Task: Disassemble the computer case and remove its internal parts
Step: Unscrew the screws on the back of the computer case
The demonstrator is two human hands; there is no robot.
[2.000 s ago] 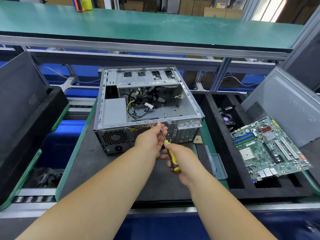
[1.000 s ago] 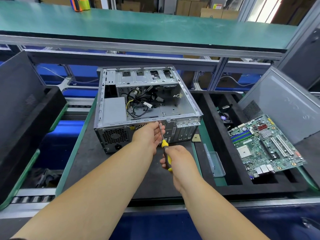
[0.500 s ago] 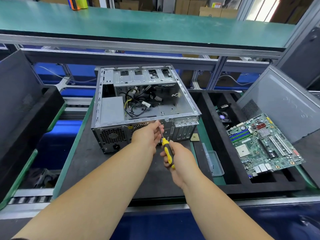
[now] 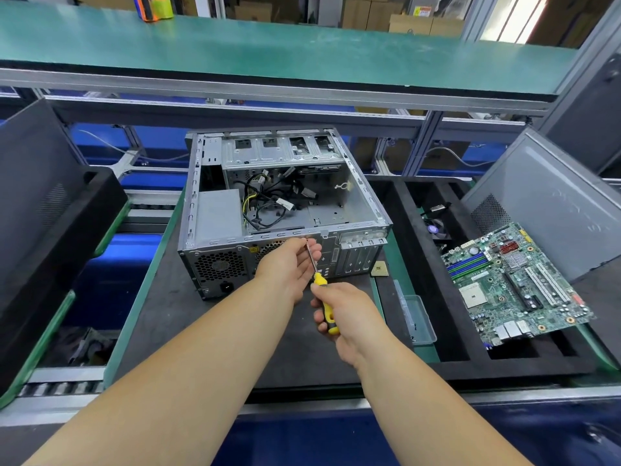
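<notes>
Boxy bare-metal computer case (image 4: 282,210), right hand (image 4: 349,317) gripping yellow-handled screwdriver (image 4: 322,290) at its rear, left hand (image 4: 289,264) pinching the thin steel shaft

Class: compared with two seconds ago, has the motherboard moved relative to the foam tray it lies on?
No. The motherboard lies across the same compartments of the tray; only the camera shifted.

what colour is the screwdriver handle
Yellow with black parts, seen in the head view: the screwdriver handle sits in the right hand.

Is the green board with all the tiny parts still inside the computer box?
No, the green board lies outside the computer case, on the black tray to its right.
</notes>
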